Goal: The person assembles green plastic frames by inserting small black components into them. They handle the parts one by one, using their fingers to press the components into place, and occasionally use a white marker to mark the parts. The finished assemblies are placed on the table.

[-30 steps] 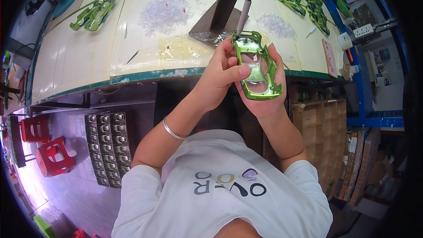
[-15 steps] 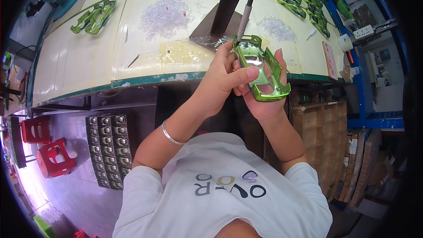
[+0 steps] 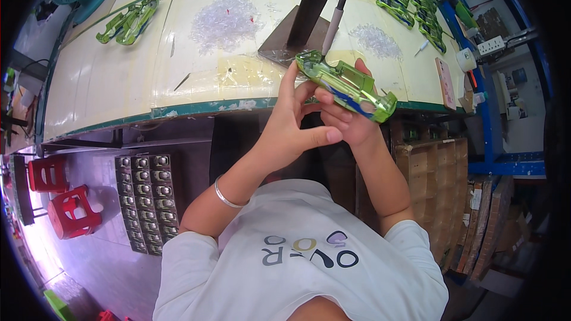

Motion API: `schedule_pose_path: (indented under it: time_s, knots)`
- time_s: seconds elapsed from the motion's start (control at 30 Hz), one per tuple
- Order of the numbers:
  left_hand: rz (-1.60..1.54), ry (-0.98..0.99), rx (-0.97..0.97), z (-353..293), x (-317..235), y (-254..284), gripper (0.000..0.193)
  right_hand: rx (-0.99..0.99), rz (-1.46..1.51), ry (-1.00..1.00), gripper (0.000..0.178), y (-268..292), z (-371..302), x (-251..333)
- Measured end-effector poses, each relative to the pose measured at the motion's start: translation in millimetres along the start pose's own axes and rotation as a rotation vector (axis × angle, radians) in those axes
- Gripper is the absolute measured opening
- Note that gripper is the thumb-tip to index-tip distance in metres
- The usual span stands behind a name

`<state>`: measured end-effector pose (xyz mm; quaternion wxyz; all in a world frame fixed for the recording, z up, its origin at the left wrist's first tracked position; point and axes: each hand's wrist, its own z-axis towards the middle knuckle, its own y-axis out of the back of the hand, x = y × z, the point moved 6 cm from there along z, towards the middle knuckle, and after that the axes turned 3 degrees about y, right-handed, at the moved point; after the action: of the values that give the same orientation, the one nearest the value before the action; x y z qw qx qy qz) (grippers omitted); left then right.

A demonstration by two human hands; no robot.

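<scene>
1. Head view: the right hand (image 3: pixel 361 131) is grasping a green toy car body shell (image 3: pixel 348 88) from below, its fingers wrapping around the near side.
2. The left hand (image 3: pixel 286 125) is touching the shell's left end with its index finger; its thumb is spreading away, so this hand is not clenching.
3. The shell is tilting in mid-air at the upper centre of the frame, slanting down to the right above the front edge of the surface (image 3: pixel 134 83).
4. A soldering-iron-like tool (image 3: pixel 335 24) with a yellow collar is pointing down at the shell's upper left end; whether its tip is making contact, I cannot tell.
5. Behind the hands, a dark post (image 3: pixel 312 3) is standing on a square base plate (image 3: pixel 281 43).
6. Two piles of clear plastic pieces, a large one (image 3: pixel 223 21) and a small one (image 3: pixel 376 41), are lying left and right of the plate.
7. More green shells are resting at the upper right (image 3: pixel 428 18) and upper left (image 3: pixel 128 22).
8. A pink phone (image 3: pixel 444 83) is lying near the right edge.
</scene>
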<state>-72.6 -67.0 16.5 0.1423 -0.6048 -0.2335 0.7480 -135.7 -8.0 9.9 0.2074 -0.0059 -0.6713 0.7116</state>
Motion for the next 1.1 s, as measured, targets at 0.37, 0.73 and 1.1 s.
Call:
schedule_pose_path:
  time_s: [0.37, 0.73, 1.1]
  knots:
    - [0.015, -0.021, 0.096, -4, -8, -11, 0.117, 0.147, 0.158, -0.061, 0.066, -11, 0, 8]
    - [0.006, 0.007, 0.116, -7, -13, -15, 0.121, 0.131, 0.184, -0.068, 0.067, -14, -3, 9]
    - [0.001, 0.016, 0.1, -9, -10, -15, 0.119, 0.06, 0.178, -0.114, 0.069, -8, -6, 5]
